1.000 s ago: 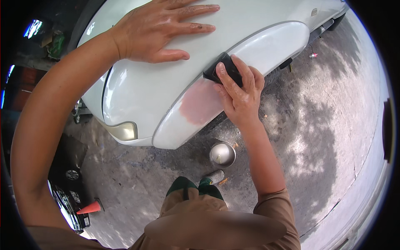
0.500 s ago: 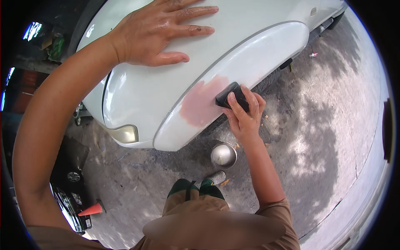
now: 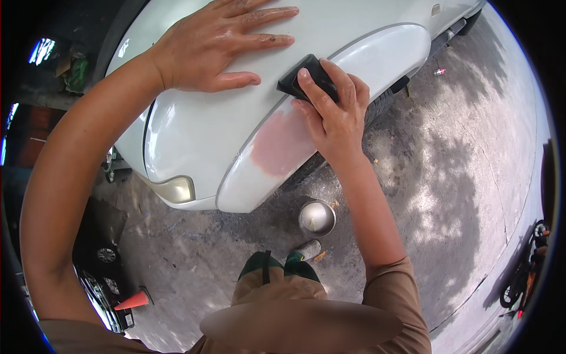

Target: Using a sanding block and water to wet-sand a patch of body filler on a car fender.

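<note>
A white car body panel [image 3: 194, 127] fills the upper middle, with a raised wheel-arch flare [image 3: 383, 50] along its outer edge. On the flare is a dull pink patch [image 3: 280, 144]. My left hand [image 3: 221, 47] lies flat on the panel with its fingers spread, holding nothing; its skin looks wet. My right hand [image 3: 336, 109] grips a black block [image 3: 308, 76], thumb on the near side and fingers over the top. The block rests at the flare's upper edge, just above the pink patch. Its underside is hidden.
On the concrete ground below the flare stands a round metal pot [image 3: 317, 218], close to my shoe [image 3: 308, 250]. An orange cone [image 3: 133, 300] and a dark car [image 3: 97, 289] are at the lower left. A motorcycle [image 3: 522, 271] shows at the right edge. Part of a tyre [image 3: 380, 109] sits under the flare.
My right hand has moved the black block up and slightly left, from the pink patch's right side to the flare's upper edge. The left hand stays on the panel.
</note>
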`<state>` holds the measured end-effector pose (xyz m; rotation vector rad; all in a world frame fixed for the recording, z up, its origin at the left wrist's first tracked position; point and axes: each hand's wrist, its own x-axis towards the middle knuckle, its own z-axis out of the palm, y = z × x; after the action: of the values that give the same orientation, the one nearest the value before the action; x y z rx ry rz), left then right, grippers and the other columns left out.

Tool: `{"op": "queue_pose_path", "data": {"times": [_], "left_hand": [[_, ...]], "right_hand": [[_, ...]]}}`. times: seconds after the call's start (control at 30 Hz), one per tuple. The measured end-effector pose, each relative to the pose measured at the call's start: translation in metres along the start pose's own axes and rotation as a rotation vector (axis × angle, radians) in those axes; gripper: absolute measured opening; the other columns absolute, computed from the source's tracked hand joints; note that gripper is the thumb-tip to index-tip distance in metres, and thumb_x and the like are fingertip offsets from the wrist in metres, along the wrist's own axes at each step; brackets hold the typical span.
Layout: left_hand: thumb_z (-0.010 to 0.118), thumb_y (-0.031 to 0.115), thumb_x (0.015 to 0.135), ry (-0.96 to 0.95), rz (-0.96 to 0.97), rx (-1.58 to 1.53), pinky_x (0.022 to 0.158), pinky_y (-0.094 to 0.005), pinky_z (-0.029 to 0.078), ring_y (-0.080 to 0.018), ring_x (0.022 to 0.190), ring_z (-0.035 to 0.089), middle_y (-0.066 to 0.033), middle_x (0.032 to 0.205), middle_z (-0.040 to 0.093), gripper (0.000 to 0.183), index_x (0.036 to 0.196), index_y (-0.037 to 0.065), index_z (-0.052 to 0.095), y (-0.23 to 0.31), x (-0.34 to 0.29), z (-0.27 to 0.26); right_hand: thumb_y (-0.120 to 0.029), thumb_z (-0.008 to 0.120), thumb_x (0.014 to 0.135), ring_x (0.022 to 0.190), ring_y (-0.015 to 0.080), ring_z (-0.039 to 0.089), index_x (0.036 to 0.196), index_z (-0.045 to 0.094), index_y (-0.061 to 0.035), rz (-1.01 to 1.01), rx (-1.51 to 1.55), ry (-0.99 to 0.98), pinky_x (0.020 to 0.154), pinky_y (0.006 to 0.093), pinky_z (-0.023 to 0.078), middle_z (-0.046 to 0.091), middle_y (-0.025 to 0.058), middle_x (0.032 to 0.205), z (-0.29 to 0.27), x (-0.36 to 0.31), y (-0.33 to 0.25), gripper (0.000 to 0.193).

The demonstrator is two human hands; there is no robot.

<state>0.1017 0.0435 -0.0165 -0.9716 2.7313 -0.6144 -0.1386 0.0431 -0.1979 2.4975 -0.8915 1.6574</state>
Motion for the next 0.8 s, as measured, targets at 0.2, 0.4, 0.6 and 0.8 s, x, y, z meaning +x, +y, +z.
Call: {"op": "queue_pose_path", "data": {"times": [0.2,0.4,0.6,0.8], "left_hand": [[0.059,0.053,0.094,-0.009,-0.016,-0.036,0.126,-0.0573,0.018,-0.0406,0.156,0.021,-0.0176,0.167,0.03,0.066,0.15,0.018,0.054,-0.001,-0.001,0.0],[0.06,0.052,0.093,0.014,0.008,0.011,0.125,-0.0573,0.02,-0.0415,0.155,0.024,-0.0183,0.165,0.033,0.065,0.147,0.017,0.056,0.002,0.003,-0.002],[0.061,0.053,0.092,-0.009,-0.019,-0.024,0.126,-0.0577,0.019,-0.042,0.155,0.024,-0.0189,0.165,0.033,0.066,0.148,0.017,0.056,-0.001,0.003,-0.002],[0.06,0.053,0.093,-0.008,-0.009,0.008,0.125,-0.0583,0.019,-0.0416,0.155,0.023,-0.019,0.165,0.033,0.065,0.147,0.017,0.057,0.001,0.003,-0.004]], "right_hand": [[-0.028,0.085,0.077,0.108,0.031,0.054,0.13,0.07,-0.0262,0.05,0.047,-0.006,0.095,0.0425,0.042,0.057,0.0084,0.144,-0.001,-0.074,-0.004,0.056],[-0.025,0.083,0.08,0.114,0.0317,0.054,0.134,0.067,-0.021,0.002,-0.012,-0.016,0.101,0.0424,0.041,0.057,0.0111,0.143,0.001,0.012,-0.007,0.057],[-0.023,0.085,0.077,0.104,0.0304,0.056,0.136,0.067,-0.0268,0.017,0.082,-0.061,0.095,0.0412,0.042,0.057,0.0074,0.143,-0.007,-0.076,-0.001,0.061],[-0.02,0.082,0.08,0.105,0.0314,0.056,0.133,0.066,-0.0241,0.019,0.035,0.003,0.094,0.045,0.044,0.058,0.0064,0.141,-0.002,0.003,-0.003,0.056]]}}
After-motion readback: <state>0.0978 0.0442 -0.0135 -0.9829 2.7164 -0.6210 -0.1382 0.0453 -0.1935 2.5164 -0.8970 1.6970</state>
